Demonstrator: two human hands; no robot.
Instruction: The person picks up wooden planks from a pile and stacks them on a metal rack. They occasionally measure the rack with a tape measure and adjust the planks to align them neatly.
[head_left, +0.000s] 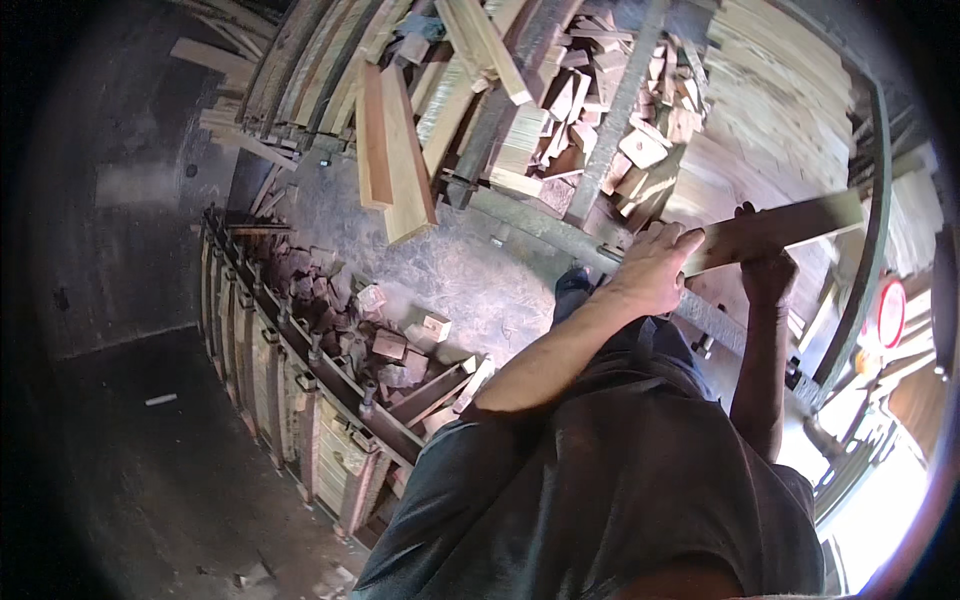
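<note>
A flat wooden board (815, 220) is held up in front of me at the right, slanting slightly upward to the right. My right hand (768, 275) grips it from the near side, with a finger showing over its far edge. At the board's left end is my left hand (655, 268), its fingers curled against that end; part of the grip is hidden. Below and beyond the board lie wide pale wood planks (745, 130). A metal rail (715, 320) runs beneath my hands.
Wood offcuts (645, 145) fill a bin between metal bars ahead. Long planks (400, 150) jut out from a stack at upper left. More blocks (390, 345) lie behind a clamped rack (310, 380) on the left. A curved metal frame (880, 200) rises at right, near a red-rimmed round object (891, 313).
</note>
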